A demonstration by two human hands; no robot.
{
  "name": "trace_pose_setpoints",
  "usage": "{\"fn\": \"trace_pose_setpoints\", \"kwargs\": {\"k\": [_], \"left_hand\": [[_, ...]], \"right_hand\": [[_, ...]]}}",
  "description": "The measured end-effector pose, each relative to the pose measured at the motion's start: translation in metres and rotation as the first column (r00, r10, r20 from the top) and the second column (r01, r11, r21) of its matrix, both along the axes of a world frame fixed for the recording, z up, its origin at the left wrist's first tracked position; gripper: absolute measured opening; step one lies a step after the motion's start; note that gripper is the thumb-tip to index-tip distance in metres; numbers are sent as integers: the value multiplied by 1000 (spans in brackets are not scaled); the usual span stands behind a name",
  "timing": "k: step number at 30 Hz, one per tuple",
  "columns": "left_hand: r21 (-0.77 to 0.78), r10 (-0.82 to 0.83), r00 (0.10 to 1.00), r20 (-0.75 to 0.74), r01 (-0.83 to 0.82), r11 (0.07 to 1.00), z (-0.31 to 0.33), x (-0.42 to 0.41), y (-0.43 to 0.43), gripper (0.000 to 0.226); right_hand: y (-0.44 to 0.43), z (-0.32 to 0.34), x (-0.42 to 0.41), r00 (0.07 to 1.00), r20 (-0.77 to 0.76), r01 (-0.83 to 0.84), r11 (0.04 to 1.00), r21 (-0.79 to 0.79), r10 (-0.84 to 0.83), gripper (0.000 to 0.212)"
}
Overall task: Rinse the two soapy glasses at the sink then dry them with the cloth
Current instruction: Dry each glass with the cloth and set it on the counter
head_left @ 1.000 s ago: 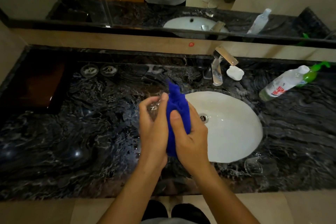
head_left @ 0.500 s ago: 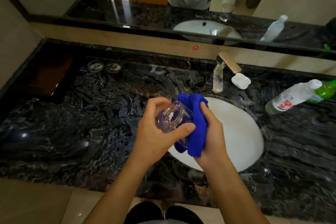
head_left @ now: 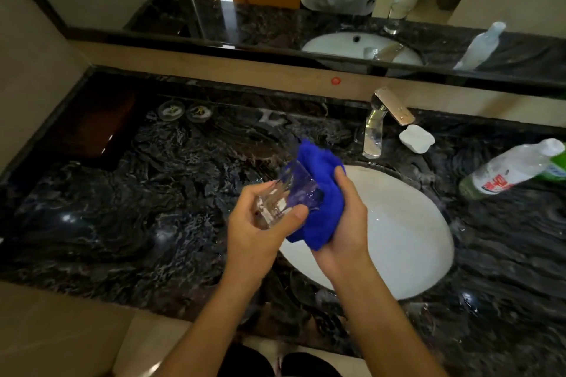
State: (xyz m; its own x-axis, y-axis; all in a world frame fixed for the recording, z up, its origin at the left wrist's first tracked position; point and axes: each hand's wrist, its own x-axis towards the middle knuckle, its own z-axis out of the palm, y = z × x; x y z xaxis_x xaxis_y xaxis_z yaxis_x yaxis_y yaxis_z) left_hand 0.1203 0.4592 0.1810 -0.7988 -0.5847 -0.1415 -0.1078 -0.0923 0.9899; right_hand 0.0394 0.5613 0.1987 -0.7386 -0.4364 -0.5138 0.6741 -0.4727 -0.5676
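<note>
your left hand (head_left: 260, 223) holds the glass (head_left: 288, 196) in the air above the counter (head_left: 153, 208), just over the left rim of the sink (head_left: 413, 239). it lies tilted, with what looks like the thick base end in your palm and the other end toward the cloth (head_left: 321, 190). your thumb and fingers are curled round that base end and clamped on it. your right hand (head_left: 346, 223) has its fingers closed on the bunched cloth, which touches the glass's far side. whether any cloth reaches inside, i cannot tell.

treat the glass as stiff, light and brittle, and likely slick from rinsing. bare skin on wet glass slips, so grip the base, where the wall looks thickest, and squeeze gently. the rim is probably the weakest part, so let the cloth take it, not your fingertips. the cloth is soft and should give the better hold. a drop onto the stone counter or into the sink would likely break the glass.
</note>
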Motion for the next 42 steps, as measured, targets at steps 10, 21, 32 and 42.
{"fn": "trace_pose_setpoints", "kwargs": {"k": [10,21,32,42], "left_hand": [[-32,-11,1000,29,12,999,3,-21,-10,76],[39,163,982,-94,-160,986,-11,15,-110,88],[-249,-31,999,-25,24,968,-19,33,-210,85],[-403,50,992,118,1,915,-62,-4,-304,87]], "right_hand": [[-54,-6,3,973,-230,56,945,321,20,54],[-97,-22,47,910,-320,-131,915,382,264,33],[-174,-29,37,992,63,-105,987,-122,114,53],[-226,-36,20,998,58,-4,999,40,1,49]]}}
